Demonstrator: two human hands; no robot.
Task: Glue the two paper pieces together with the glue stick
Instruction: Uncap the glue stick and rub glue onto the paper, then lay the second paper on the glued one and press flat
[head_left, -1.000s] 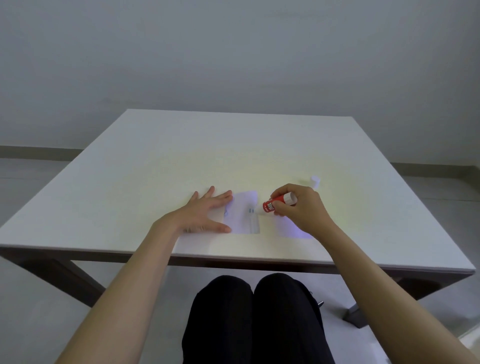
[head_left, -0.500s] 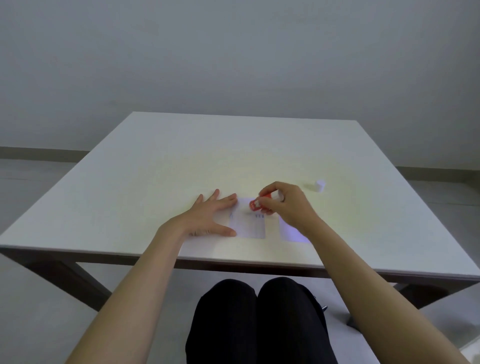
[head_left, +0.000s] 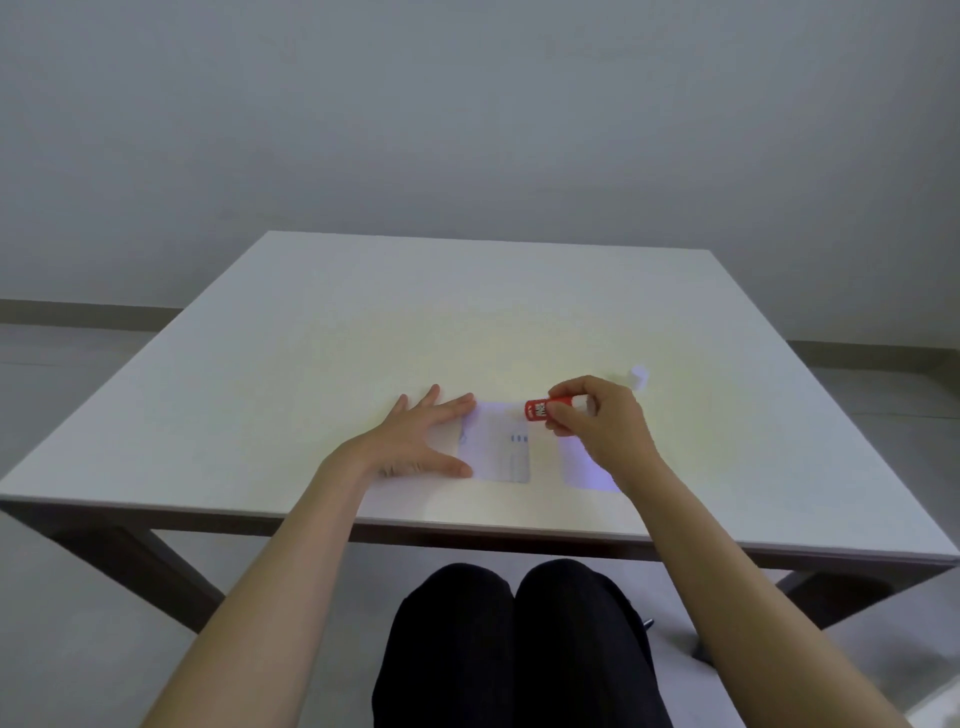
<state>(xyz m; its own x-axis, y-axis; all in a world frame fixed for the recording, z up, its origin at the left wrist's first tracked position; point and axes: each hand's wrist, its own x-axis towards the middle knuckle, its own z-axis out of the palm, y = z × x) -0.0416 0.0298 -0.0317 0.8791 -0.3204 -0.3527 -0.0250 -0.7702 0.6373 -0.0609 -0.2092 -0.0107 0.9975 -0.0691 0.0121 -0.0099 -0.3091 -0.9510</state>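
Observation:
A white paper piece (head_left: 498, 447) with small blue marks lies near the table's front edge. My left hand (head_left: 415, 441) rests flat, fingers spread, on its left part. My right hand (head_left: 597, 421) grips a red glue stick (head_left: 543, 409), held sideways with one end pointing left over the paper's top right corner. A second pale paper piece (head_left: 579, 470) lies just right of the first, partly hidden under my right wrist.
The white table (head_left: 311, 338) ends at a front edge close to the papers. A small white cap (head_left: 639, 375) stands behind my right hand. My dark-clothed knees (head_left: 514, 639) sit below the table edge. A grey wall is behind.
The glue stick slid left across the paper's upper part half a second ago, and has now drawn back right to its top right corner. My left hand stayed flat on the paper.

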